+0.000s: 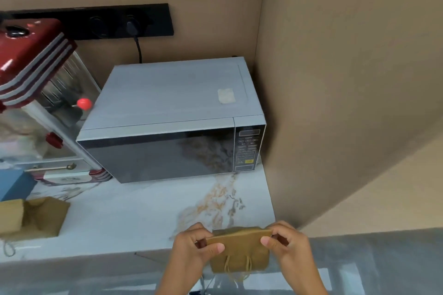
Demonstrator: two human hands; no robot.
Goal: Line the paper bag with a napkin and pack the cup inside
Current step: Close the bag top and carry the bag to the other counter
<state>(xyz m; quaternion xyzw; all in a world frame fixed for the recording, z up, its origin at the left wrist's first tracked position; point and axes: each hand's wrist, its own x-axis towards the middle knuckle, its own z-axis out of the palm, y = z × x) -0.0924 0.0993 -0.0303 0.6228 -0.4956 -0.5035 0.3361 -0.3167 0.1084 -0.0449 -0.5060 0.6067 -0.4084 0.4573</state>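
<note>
A small brown paper bag (242, 255) with twine handles hangs flat and folded over the counter's front edge. My left hand (191, 246) pinches its top left corner and my right hand (288, 245) pinches its top right corner, thumbs toward me. The bag's mouth looks closed. No napkin and no cup show in this view.
A silver microwave (167, 108) stands at the back of the marble counter (134, 218), against the tan wall. A red popcorn machine (36, 74) is at the left, with a blue box (13, 184) and more brown paper bags (33, 218) below it.
</note>
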